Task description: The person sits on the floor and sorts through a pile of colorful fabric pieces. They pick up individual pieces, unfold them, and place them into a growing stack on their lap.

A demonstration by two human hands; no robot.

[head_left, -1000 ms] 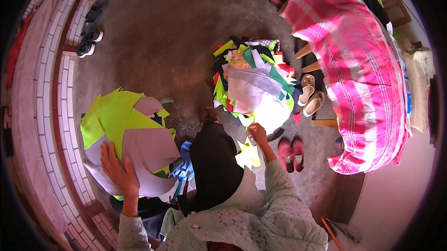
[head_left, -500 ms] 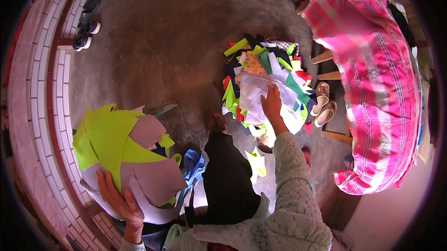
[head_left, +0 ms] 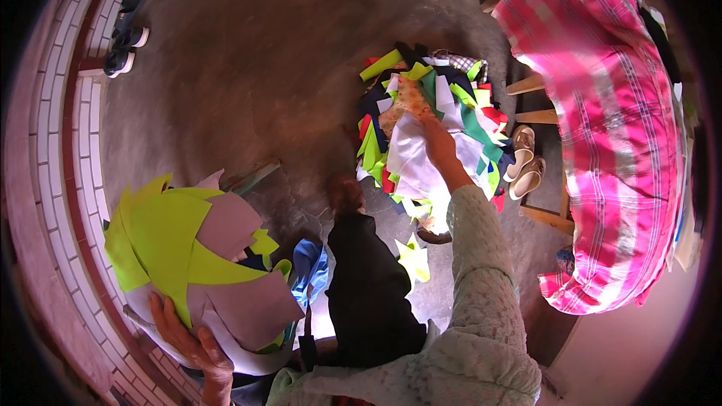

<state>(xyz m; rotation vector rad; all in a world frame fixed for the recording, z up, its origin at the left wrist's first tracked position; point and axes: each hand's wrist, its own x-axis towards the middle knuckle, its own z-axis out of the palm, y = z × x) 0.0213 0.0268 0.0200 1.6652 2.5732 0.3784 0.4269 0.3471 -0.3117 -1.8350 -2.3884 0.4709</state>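
Note:
My left hand (head_left: 197,342) lies with spread fingers against the near left side of a heaped bundle of lime-yellow cloth (head_left: 162,240) and greyish-pink cloth (head_left: 244,301). To the right, my right hand (head_left: 432,129) reaches down onto a pile of cloth scraps (head_left: 372,152) on the floor. It is at the upper edge of a wrinkled white cloth (head_left: 410,161), beside an orange-patterned scrap (head_left: 408,97). Its fingers blend into that scrap, so their grip is unclear. Green, red, navy and lime pieces surround the white cloth.
A pink plaid cloth (head_left: 594,120) drapes over wooden-legged furniture at the right, with beige shoes (head_left: 526,178) beside it. A blue cloth (head_left: 308,267) and a lime scrap (head_left: 414,259) lie close to my dark-clothed leg (head_left: 368,285). Dark shoes (head_left: 120,60) stand by the left brick wall.
My right hand has moved from the middle of the white cloth to its far edge, and the cloth has become more wrinkled. My left hand stays on the bundle.

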